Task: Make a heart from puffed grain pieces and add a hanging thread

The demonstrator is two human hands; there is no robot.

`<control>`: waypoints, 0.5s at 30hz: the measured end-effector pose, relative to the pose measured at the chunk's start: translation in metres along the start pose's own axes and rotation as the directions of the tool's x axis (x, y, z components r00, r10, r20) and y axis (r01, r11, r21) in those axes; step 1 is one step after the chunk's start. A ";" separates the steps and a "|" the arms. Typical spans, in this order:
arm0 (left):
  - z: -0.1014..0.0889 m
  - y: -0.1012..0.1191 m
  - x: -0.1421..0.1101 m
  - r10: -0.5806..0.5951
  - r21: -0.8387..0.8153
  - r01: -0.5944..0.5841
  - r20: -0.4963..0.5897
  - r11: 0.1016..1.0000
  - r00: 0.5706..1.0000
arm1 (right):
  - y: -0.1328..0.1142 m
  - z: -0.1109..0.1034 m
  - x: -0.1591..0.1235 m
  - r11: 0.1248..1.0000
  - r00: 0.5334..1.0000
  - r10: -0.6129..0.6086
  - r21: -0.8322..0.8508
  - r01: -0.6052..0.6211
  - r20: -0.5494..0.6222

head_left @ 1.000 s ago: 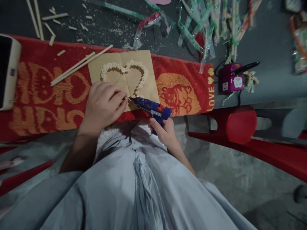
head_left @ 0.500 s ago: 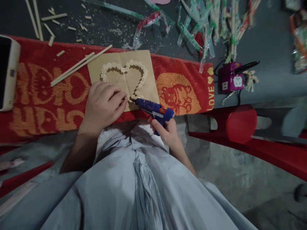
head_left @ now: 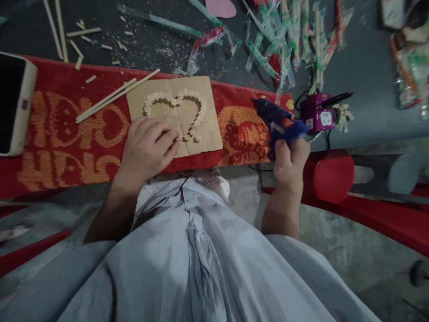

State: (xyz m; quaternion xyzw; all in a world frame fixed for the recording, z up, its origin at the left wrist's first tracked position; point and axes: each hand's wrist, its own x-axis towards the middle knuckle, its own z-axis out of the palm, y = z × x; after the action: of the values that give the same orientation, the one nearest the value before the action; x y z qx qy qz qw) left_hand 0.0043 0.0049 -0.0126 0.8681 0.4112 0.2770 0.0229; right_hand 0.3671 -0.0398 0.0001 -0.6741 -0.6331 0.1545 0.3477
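Note:
My right hand (head_left: 291, 158) grips a blue hot glue gun (head_left: 278, 118) by its handle, over the right part of the red towel, nozzle toward the upper left. On a square of brown cardboard (head_left: 214, 129), creased down the middle, stands a heart outline (head_left: 201, 107) built of small pale pieces. My left hand (head_left: 147, 145) rests at the lower left of the cardboard. Its thumb and fingertips are pinched at the heart's lower point, on what looks like a short pale stick piece, mostly hidden by the fingers.
Two wooden chopsticks (head_left: 117, 96) lie across the red towel (head_left: 67, 94) and the cardboard's corner. A phone (head_left: 25, 105) is at far left. Cut stick bits (head_left: 83, 32) and crumbs litter the dark table. Plastic wrappers (head_left: 268, 44) and a purple box (head_left: 317, 112) are at right, above a red chair (head_left: 333, 174).
The glue gun in my right hand has swung away from my left fingertips, to the right and slightly up. My left hand stays at the heart's lower point. The view has shifted slightly.

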 end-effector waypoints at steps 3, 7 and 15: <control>0.000 0.000 0.001 -0.007 -0.013 0.007 0.003 1.000 1.000 | 0.002 -0.001 0.020 0.929 0.995 -0.099 -0.357 0.102 0.026; 0.001 0.000 0.001 -0.022 -0.026 0.022 0.007 0.999 1.000 | -0.018 0.003 0.027 0.789 0.983 -0.153 -0.587 0.184 0.102; -0.001 0.003 0.002 -0.007 0.025 0.007 0.020 1.000 1.000 | -0.088 0.062 0.003 0.878 0.905 -0.345 -0.254 0.405 0.251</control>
State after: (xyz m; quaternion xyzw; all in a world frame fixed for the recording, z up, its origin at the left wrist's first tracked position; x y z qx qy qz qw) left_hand 0.0068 0.0047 -0.0099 0.8697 0.4174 0.2629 0.0173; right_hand 0.2613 -0.0234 0.0154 -0.5641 -0.7994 0.0521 0.1998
